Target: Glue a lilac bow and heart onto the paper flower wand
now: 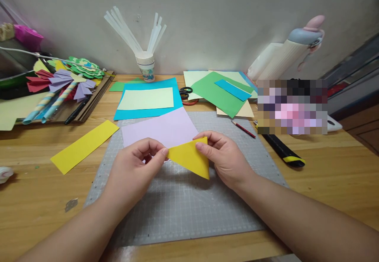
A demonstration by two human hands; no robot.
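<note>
A folded yellow paper triangle (191, 157) is held between both hands above the grey cutting mat (183, 210). My left hand (145, 161) pinches its narrow left corner between thumb and fingers. At the upper right corner, my right hand (220, 153) grips the paper, thumb in front and fingers behind. The triangle's lowest corner points down and hangs free. Behind the hands, a lilac sheet (160, 127) lies on the mat, its near part hidden by my left hand and the yellow paper.
A yellow strip (85, 146) lies left of the mat. Behind are a blue sheet (177, 92), scissors (185, 92), paper cups (147, 70) with straws and green paper (222, 96). A pencil (243, 129) and a black cutter (280, 147) lie right. Paper flowers (63, 82) stand left.
</note>
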